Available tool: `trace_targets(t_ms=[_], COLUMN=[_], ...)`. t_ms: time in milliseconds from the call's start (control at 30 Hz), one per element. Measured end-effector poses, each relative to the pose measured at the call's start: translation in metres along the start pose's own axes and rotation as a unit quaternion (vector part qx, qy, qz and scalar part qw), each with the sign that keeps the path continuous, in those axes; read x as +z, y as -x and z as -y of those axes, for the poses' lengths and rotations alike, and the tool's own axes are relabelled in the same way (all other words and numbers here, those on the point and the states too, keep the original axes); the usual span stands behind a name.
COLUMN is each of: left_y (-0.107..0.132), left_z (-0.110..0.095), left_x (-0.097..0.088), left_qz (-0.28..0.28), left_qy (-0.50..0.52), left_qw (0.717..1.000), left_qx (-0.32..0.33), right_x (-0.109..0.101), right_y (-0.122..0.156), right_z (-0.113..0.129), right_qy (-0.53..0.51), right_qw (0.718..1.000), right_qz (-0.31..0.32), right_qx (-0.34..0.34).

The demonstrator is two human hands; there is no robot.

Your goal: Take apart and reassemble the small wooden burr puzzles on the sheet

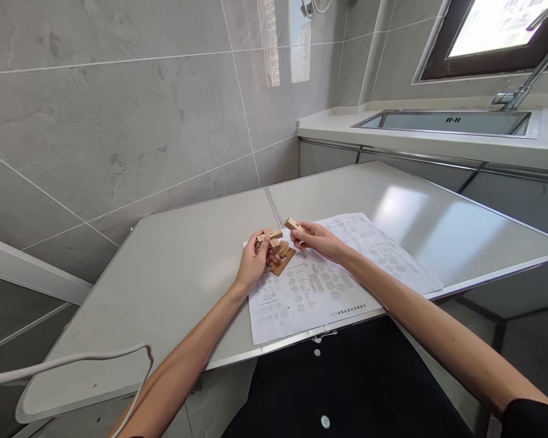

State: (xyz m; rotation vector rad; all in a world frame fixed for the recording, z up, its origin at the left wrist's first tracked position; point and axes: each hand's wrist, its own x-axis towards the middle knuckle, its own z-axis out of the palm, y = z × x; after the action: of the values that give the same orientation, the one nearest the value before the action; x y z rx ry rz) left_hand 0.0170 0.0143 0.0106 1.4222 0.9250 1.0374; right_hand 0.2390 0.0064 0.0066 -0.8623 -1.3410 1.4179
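My left hand is closed around a small cluster of joined wooden puzzle pieces, whose ends stick out past the fingers. To its right, my right hand pinches a single wooden block between thumb and fingers, a short gap away from the cluster. Beneath the left hand lies a flat brown wooden piece with cut-outs, partly hidden by the fingers. It rests on a printed paper sheet covered with small line drawings of shapes.
The sheet lies across a pale folding table with a centre seam. A grey tiled wall borders its far side. At the right stand a counter with a sink and a tap. A white cable crosses the lower left.
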Motion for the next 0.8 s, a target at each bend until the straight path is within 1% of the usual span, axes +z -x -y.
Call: trace_targets(t_ms=[133, 300, 400, 500, 567, 633, 733, 800], left_y=[-0.001, -0.002, -0.002, -0.002, -0.002, -0.003, -0.003, -0.002], left_z=[0.002, 0.005, 0.005, 0.005, 0.004, 0.002, -0.002, -0.003], left_x=[0.0, -0.001, -0.001, -0.001, -0.002, -0.003, -0.005, -0.006], left_qz=[-0.014, -0.014, -0.016, -0.026, -0.035, -0.043, -0.045, -0.046], left_qy=[0.01, 0.024, 0.023, 0.017, 0.012, 0.006, -0.024, -0.058], left_qw=[1.0, 1.0, 0.999, 0.999, 0.999, 0.999, 0.998, 0.996], left_qx=[0.002, 0.012, 0.016, 0.017, 0.021, 0.03, 0.045, 0.054], right_x=[0.0, 0.0, 0.0, 0.002, 0.003, 0.004, 0.006, 0.007], right_y=[-0.002, 0.0, 0.001, 0.002, 0.002, 0.002, 0.0, -0.001], right_z=[-0.001, 0.0, 0.001, 0.001, 0.0, -0.004, -0.012, -0.017], right_qy=[-0.027, -0.059, -0.059, -0.036, 0.012, 0.101, 0.246, 0.305], right_qw=[0.999, 0.996, 0.996, 0.998, 1.0, 0.994, 0.962, 0.941], right_qz=[0.018, 0.047, 0.043, 0.024, 0.009, -0.021, -0.074, -0.083], right_qx=[0.012, 0.041, 0.052, 0.038, 0.012, -0.028, -0.093, -0.123])
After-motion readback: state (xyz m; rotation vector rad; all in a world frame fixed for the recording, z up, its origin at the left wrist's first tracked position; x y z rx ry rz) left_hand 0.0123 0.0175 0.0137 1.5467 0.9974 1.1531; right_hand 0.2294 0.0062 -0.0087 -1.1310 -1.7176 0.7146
